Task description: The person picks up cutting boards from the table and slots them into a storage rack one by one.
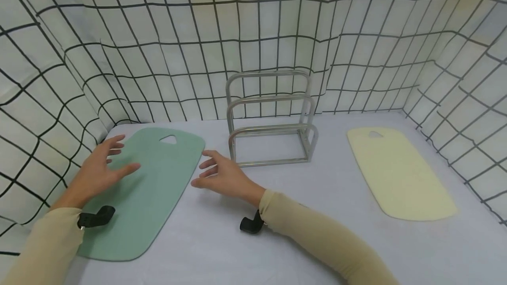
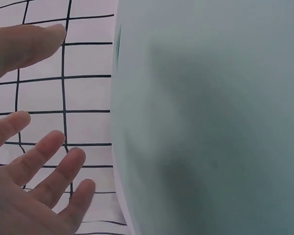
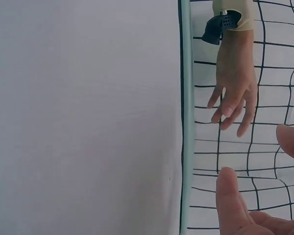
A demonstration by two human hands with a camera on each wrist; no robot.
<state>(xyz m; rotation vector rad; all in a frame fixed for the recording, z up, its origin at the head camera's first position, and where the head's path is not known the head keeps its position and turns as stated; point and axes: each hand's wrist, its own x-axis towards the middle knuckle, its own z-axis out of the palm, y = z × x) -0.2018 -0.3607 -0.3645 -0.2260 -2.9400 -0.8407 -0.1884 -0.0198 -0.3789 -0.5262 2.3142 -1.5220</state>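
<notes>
A green cutting board (image 1: 158, 188) with a handle hole lies flat on the left of the white table. Over its left side hovers my left hand (image 1: 97, 173), fingers spread and holding nothing; the left wrist view shows a gap between that hand (image 2: 34, 181) and the board (image 2: 225, 122). My right hand (image 1: 227, 177) is beside the board's right edge, fingers loosely bent and thumb apart, with nothing in it. In the right wrist view the board's edge (image 3: 187, 117) appears as a thin green strip near the right fingers (image 3: 229, 196).
A metal rack (image 1: 273, 162) with several upright loops stands at the back middle. On the right lies a pale yellow cutting board (image 1: 400, 175). Black wire grid panels (image 1: 253, 38) enclose the table's back and both sides.
</notes>
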